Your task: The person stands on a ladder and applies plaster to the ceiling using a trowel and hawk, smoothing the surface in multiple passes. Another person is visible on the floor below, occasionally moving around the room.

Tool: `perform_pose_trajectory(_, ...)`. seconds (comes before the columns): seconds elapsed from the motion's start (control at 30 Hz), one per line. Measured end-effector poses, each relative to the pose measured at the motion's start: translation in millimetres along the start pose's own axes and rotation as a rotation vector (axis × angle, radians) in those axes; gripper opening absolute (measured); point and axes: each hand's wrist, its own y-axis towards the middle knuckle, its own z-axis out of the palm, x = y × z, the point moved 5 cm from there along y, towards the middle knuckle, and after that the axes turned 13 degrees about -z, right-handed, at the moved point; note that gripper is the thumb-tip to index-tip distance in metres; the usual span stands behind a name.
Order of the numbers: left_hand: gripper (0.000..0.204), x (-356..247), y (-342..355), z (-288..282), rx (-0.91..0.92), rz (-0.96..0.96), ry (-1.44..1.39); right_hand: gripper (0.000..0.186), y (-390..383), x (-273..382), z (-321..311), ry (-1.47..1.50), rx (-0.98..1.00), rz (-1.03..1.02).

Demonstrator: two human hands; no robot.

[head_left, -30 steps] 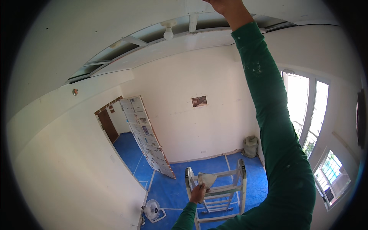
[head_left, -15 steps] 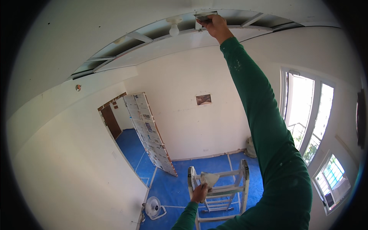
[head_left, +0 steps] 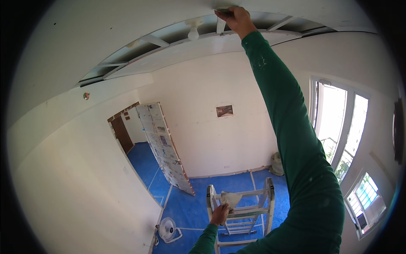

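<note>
Shifted leftward along ceiling (head_left: 127, 25) edge: right hand (head_left: 237, 19), fingers pinching a small dark tool (head_left: 224, 11). Left hand (head_left: 220, 213) clutches a plaster-caked hawk (head_left: 231, 198) above the ladder (head_left: 241, 211).

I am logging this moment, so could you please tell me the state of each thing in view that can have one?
right hand: raised, pressing a small tool against the ceiling
left hand: closed on a pale trowel-like tool
light bulb: unlit
door: off its frame, covered in paper, leaning on the wall
window: bright with daylight
fan: standing on the floor
ladder: set up, standing
floor: covered with blue sheeting
</note>
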Motion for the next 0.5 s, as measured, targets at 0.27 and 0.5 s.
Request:
perform_pose_trajectory(0.27,0.046,18.8,13.0,-0.1,-0.001,0.023,0.023,0.016,-51.8,66.4,90.7,-0.066,-0.062,-0.034)
perform_pose_trajectory(0.5,0.047,2.5,2.1,2.3,0.043,0.020,-0.023,0.020,-79.5,109.2,153.0,-0.027,0.078,-0.120)
